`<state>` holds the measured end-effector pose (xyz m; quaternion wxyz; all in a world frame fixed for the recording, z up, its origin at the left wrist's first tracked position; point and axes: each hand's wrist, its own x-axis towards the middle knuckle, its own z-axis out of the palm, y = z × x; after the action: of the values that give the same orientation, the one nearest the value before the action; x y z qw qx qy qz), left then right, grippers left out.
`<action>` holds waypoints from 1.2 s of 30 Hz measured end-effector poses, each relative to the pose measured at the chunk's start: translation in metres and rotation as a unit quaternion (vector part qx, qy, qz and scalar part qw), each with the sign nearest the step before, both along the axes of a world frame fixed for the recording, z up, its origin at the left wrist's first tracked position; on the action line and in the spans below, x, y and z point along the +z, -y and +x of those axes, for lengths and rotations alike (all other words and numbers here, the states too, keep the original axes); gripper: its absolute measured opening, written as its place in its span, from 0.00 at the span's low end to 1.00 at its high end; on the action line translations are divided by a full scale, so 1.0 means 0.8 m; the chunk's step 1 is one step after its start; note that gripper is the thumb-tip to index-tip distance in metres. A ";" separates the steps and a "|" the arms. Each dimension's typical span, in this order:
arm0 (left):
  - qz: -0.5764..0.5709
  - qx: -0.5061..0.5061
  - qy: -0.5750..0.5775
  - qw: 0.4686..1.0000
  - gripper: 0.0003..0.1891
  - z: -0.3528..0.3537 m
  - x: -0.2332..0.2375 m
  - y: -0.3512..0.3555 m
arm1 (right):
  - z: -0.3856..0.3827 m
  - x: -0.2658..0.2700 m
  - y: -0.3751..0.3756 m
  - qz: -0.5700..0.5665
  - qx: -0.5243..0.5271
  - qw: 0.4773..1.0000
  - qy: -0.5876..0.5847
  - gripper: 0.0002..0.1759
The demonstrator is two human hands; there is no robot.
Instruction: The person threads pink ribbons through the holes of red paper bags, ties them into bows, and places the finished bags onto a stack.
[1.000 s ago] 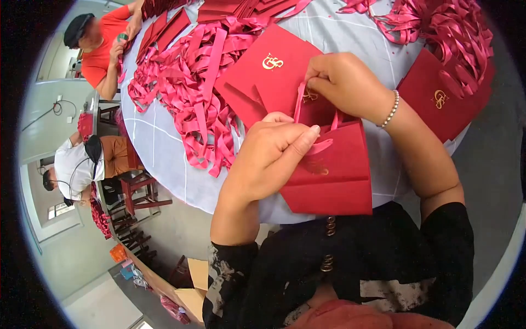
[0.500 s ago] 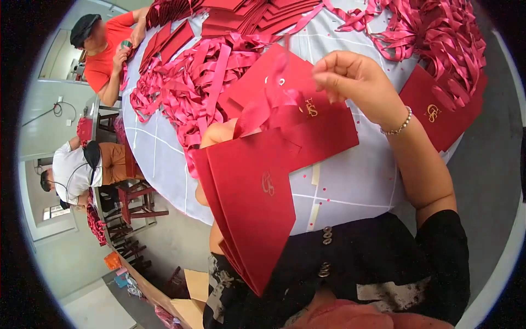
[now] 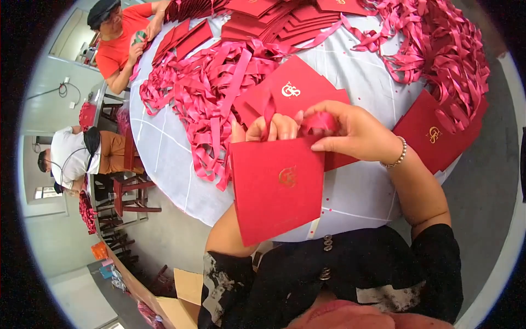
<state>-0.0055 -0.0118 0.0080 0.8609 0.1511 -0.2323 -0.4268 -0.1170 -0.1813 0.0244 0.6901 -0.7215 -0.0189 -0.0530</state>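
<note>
A flat red paper bag (image 3: 279,203) with a gold emblem hangs in front of me above the table's near edge. My left hand (image 3: 276,129) is behind its top edge, fingers curled over it. A strip of pink-red ribbon (image 3: 267,112) runs up between those fingers. At the bag's top right corner, my right hand (image 3: 359,131) closes round a loop of shiny ribbon (image 3: 320,122), its thumb by the bag's edge. More red bags (image 3: 296,74) with the same emblem lie on the table just beyond both hands, partly covered by them.
A heap of ribbon (image 3: 205,82) lies to the left; another ribbon heap (image 3: 438,49) trails over red bags (image 3: 427,140) at the right. Bag stacks (image 3: 263,24) stand at the back. A person in orange (image 3: 123,44) works across the round table (image 3: 170,137). Stools (image 3: 131,197) stand left.
The bag has turned to face me more squarely and shifted right. My right hand has come down from above the table to the bag's top edge, where it grasps ribbon.
</note>
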 end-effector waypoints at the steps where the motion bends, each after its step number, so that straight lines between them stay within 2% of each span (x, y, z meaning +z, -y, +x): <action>1: 0.084 0.060 0.025 0.994 0.32 0.003 0.012 -0.003 | 0.002 -0.004 0.003 0.028 0.010 0.999 -0.020 0.15; 2: 0.168 0.119 0.049 0.977 0.30 0.004 0.034 -0.004 | 0.001 0.007 0.010 0.040 -0.004 0.996 -0.081 0.13; 3: 0.211 0.237 -0.108 0.942 0.26 -0.003 0.058 0.002 | 0.000 0.020 0.014 0.053 -0.018 0.988 -0.141 0.12; 4: 0.173 0.251 -0.058 0.951 0.21 0.018 0.041 -0.012 | 0.000 0.022 0.016 0.059 -0.062 0.988 -0.126 0.08; 5: 0.134 0.264 -0.006 0.955 0.17 0.042 0.020 -0.028 | 0.000 0.019 0.021 0.056 -0.062 0.989 -0.125 0.08; 6: 0.095 0.308 0.120 0.939 0.08 0.050 0.016 -0.027 | 0.000 0.011 0.029 0.028 -0.071 0.988 -0.131 0.07; 8: 0.169 0.349 0.202 0.899 0.04 0.042 0.024 -0.026 | 0.005 -0.012 0.037 0.017 -0.083 0.992 -0.096 0.05; 9: 0.243 0.346 0.212 0.881 0.03 0.027 0.029 -0.019 | 0.004 -0.018 0.040 0.014 -0.085 0.992 -0.095 0.05; 11: 0.402 0.257 0.365 0.800 0.03 0.015 0.030 -0.016 | 0.004 -0.017 0.041 -0.020 -0.081 0.991 -0.108 0.07; 12: 0.419 0.260 0.492 0.717 0.08 0.009 0.034 -0.012 | 0.002 -0.012 0.040 -0.024 -0.078 0.991 -0.108 0.07; 13: 0.365 0.316 0.643 0.594 0.13 0.007 0.031 -0.006 | 0.000 -0.002 0.038 -0.083 -0.102 0.984 -0.123 0.09; 14: 0.369 0.295 0.692 0.545 0.17 0.004 0.030 -0.003 | -0.001 0.004 0.035 -0.141 -0.126 0.973 -0.136 0.11; 15: 0.383 0.278 0.713 0.518 0.20 -0.005 0.031 -0.003 | -0.001 0.006 0.032 -0.145 -0.121 0.973 -0.135 0.11; 16: 0.387 0.265 0.731 0.496 0.20 -0.010 0.027 -0.002 | 0.000 0.008 0.029 -0.256 -0.178 0.950 -0.008 0.12; 17: 0.392 0.252 0.748 0.474 0.21 -0.016 0.024 -0.001 | 0.000 0.009 0.027 -0.357 -0.228 0.898 0.120 0.14; 18: 0.397 0.241 0.753 0.466 0.18 -0.021 0.023 -0.002 | 0.004 0.010 0.030 -0.382 -0.242 0.873 0.182 0.14; 19: 0.382 0.253 0.761 0.459 0.18 -0.024 0.019 0.000 | 0.005 0.011 0.027 -0.385 -0.234 0.873 0.186 0.14; 21: 0.353 0.268 0.772 0.455 0.15 -0.031 0.012 0.004 | 0.003 0.015 0.016 -0.317 -0.256 0.894 0.186 0.12; 22: 0.337 0.297 0.773 0.448 0.11 -0.036 0.006 0.008 | 0.006 0.017 0.010 -0.228 -0.213 0.942 0.125 0.09; 23: 0.319 0.326 0.773 0.441 0.08 -0.039 0.001 0.011 | 0.012 0.019 0.001 -0.205 -0.193 0.953 0.106 0.09; 24: 0.315 0.318 0.768 0.459 0.10 -0.041 -0.003 0.013 | 0.020 0.024 -0.010 -0.182 -0.175 0.963 0.088 0.08; 26: 0.262 0.341 0.776 0.462 0.13 -0.040 -0.010 0.017 | 0.045 0.031 -0.018 -0.229 -0.139 0.962 0.059 0.10; 28: 0.251 0.345 0.769 0.475 0.14 -0.042 -0.026 0.017 | 0.074 0.042 -0.029 -0.347 -0.053 0.936 0.001 0.17; 29: 0.281 0.300 0.769 0.489 0.14 -0.042 -0.029 0.016 | 0.087 0.043 -0.031 -0.353 -0.057 0.934 0.001 0.17; 30: 0.310 0.253 0.767 0.502 0.14 -0.042 -0.031 0.016 | 0.100 0.038 -0.031 -0.421 -0.005 0.907 -0.007 0.17; 31: 0.303 0.255 0.767 0.505 0.14 -0.042 -0.029 0.016 | 0.110 0.029 -0.034 -0.485 0.046 0.873 -0.016 0.18; 33: 0.429 0.122 0.686 0.575 0.14 -0.040 -0.023 0.019 | 0.124 -0.005 -0.040 -0.491 0.071 0.868 0.026 0.13; 34: 0.415 0.120 0.692 0.578 0.14 -0.040 -0.026 0.022 | 0.125 -0.003 -0.049 -0.487 0.050 0.871 0.038 0.09; 36: 0.354 0.259 0.609 0.660 0.14 -0.042 -0.038 0.030 | 0.123 -0.014 -0.060 -0.492 -0.066 0.865 0.077 0.09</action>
<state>-0.0391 -0.0357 -0.0226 0.4840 0.7249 -0.4876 -0.0492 -0.0183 -0.1337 0.0135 0.2366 -0.9606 -0.0481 -0.1377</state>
